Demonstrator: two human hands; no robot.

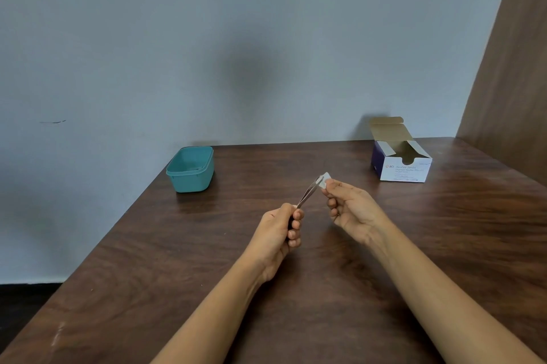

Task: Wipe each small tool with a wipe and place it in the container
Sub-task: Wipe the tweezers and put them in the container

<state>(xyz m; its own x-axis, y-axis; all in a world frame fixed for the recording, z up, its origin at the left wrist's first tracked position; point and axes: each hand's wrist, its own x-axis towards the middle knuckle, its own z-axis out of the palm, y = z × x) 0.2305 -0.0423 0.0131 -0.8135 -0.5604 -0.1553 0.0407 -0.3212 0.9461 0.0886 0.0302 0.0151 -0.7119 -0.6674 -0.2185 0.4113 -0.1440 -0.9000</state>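
Our left hand (281,230) fist-grips the tweezers (309,192) above the table (444,230); our right hand (352,209) pinches a wipe (325,179) over their tip. Teal container (191,169) far-left, swab box (401,156) far-right.

Table (444,230): under both hands.
Left hand (281,233): just left of the right hand (352,209), not touching it.
Tweezers (309,192): held in the left hand, slanting away toward the right hand.
Wipe (325,179): pinched in the right hand, touching the tweezers' far tip.
Container (191,169): on the table, beyond and left of the left hand, well apart.
Box (399,161): on the table, beyond and right of the right hand.
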